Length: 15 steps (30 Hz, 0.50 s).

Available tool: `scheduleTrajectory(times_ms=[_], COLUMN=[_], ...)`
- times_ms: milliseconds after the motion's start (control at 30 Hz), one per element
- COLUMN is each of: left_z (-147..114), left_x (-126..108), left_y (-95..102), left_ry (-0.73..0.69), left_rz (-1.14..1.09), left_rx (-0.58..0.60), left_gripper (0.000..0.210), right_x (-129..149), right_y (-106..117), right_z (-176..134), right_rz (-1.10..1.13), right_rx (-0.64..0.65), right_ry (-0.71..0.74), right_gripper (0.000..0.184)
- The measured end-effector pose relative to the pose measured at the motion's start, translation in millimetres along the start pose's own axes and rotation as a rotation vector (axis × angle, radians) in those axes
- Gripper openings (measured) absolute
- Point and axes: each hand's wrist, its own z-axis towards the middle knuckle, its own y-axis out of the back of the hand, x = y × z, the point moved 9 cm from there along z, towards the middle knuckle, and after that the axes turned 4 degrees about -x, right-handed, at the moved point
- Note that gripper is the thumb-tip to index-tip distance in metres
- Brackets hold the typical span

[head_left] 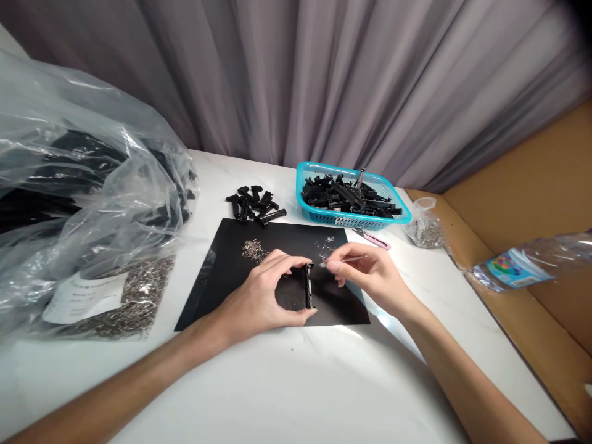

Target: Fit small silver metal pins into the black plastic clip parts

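Note:
My left hand [266,287] grips a narrow black plastic part [308,287] by its two ends, between thumb and fingers, upright over a black mat [208,296]. Just to the right, my right hand [365,268] is closed in a pinch near the part's upper end. Something thin and pale shows at those fingertips, too small to name. Beyond the left hand lies a pile of tiny metal pieces [252,248] on the mat. A smaller scatter of metal pieces [330,239] is near the right fingers.
A blue basket [303,209] full of black parts stands behind the mat, beside loose black parts [254,203]. A pink-handled cutter [372,238] lies in front of it. Clear bags [139,179] crowd the left; a small bag [424,225] and plastic bottle [518,268] are right.

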Motion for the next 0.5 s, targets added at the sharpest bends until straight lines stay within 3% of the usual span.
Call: scheduleTrajectory(times_ms=[167, 500], left_z=[-0.4, 0.2], left_x=[0.2, -3.1], left_y=[-0.9, -0.2], left_ry=[-0.001, -0.029], left_rz=[0.007, 0.023], left_rx=[0.003, 0.004], left_gripper=[0.063, 0.061], right_x=[2.0, -4.4], right_y=[-3.8, -10.1], right_z=[-1.3, -0.3], right_rz=[0.092, 0.122], right_rx=[-0.033, 0.004], right_ry=[0.062, 0.04], right_gripper=[0.024, 0.019])
